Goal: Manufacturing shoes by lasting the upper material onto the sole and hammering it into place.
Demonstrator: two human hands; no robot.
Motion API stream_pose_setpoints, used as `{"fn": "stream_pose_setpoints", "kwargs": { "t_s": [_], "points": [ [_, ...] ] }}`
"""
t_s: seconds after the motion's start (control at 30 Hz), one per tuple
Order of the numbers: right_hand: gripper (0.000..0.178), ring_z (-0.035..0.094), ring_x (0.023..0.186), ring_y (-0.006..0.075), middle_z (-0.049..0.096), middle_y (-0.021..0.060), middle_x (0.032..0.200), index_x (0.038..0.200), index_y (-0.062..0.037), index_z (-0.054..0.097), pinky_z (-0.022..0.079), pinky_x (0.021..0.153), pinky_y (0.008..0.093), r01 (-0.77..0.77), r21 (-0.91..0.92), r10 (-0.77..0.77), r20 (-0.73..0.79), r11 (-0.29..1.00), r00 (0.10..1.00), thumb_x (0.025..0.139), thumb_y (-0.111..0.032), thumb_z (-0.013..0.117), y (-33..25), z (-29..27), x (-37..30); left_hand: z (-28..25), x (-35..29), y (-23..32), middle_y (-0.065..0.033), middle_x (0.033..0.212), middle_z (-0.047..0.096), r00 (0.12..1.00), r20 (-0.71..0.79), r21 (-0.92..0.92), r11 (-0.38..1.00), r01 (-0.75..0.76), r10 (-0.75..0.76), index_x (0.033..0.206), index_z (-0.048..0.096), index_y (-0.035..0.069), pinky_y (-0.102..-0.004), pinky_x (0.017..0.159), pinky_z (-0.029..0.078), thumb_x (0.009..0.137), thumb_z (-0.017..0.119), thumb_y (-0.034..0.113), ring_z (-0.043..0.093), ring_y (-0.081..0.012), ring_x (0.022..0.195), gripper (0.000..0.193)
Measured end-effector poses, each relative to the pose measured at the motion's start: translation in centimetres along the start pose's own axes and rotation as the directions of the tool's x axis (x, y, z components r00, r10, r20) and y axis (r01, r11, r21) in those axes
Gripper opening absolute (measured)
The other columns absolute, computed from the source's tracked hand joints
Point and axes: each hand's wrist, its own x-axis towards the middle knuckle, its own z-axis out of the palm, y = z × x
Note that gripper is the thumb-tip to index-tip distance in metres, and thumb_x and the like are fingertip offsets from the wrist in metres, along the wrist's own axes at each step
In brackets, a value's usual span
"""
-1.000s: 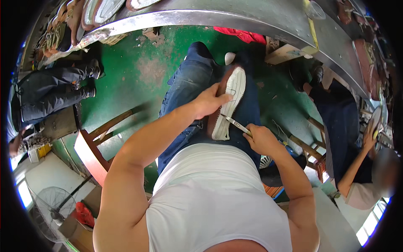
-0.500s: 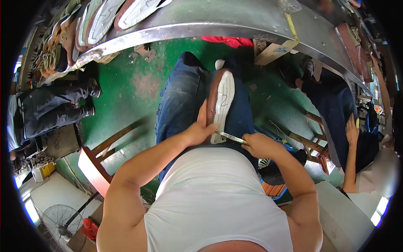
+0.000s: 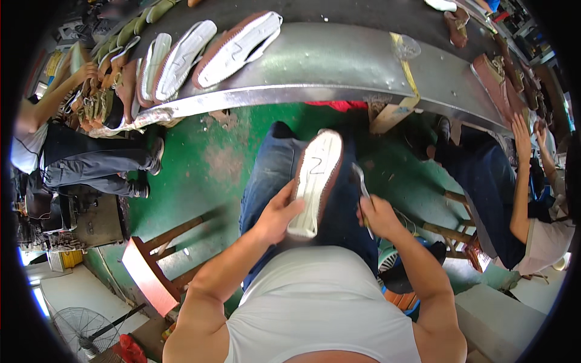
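Observation:
Above my lap, a brown shoe upper [image 3: 315, 181] on its last is turned with its pale white bottom up and its toe pointing away from me. My left hand [image 3: 278, 212] is closed round its heel end on the left side. On the right, my right hand [image 3: 378, 216] grips a slim silver metal tool [image 3: 361, 183] with a slightly curved end, its exact kind unclear. That end points away from me, apart from the shoe. My fingers hide part of the handle.
Ahead runs a metal-edged workbench [image 3: 315, 63] carrying similar white-bottomed shoes [image 3: 239, 51] at the left and brown shoes [image 3: 497, 88] at the right. A wooden stool [image 3: 151, 275] stands at my left. Co-workers sit on both sides [image 3: 103, 157] [image 3: 484, 181]. A fan [image 3: 82, 333] is at lower left.
The tool has come off the shoe's heel end and moved right, now pointing forward. The shoe is raised and tilted, showing more of its bottom. My view has lifted toward the bench.

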Motion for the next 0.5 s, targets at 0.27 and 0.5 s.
{"fn": "stream_pose_setpoints", "kwargs": {
  "t_s": [0.27, 0.5],
  "points": [
    [0.052, 0.062, 0.105, 0.0359, 0.061, 0.0167, 0.118, 0.113, -0.0016, 0.065, 0.053, 0.087, 0.0433, 0.462, -0.674, -0.6, 0.034, 0.577, 0.799, 0.081, -0.04, 0.076, -3.0, 1.2, -3.3, 5.4, 7.3, 9.4, -0.0183, 0.138, 0.054, 0.931, 0.338, -0.315, 0.949, -0.026, 0.137, 0.146, 0.041, 0.008, -0.0553, 0.1, 0.049, 0.1, 0.04, 0.059, 0.055, -0.0372, 0.126, 0.069],
    [0.081, 0.053, 0.119, 0.0399, 0.048, 0.0218, 0.134, 0.133, 0.0049, 0.046, 0.046, 0.099, 0.0462, 0.662, -0.679, -0.924, -0.063, 0.318, 0.378, 0.072, -0.031, 0.085, -14.2, -1.5, 0.3, 8.1, 8.4, 11.0, -0.019, 0.139, 0.054, 0.931, 0.317, -0.378, 0.924, -0.051, 0.181, 0.145, 0.043, 0.009, -0.0563, 0.101, 0.05, 0.098, 0.039, 0.063, 0.055, -0.0376, 0.125, 0.072]
  ]
}}
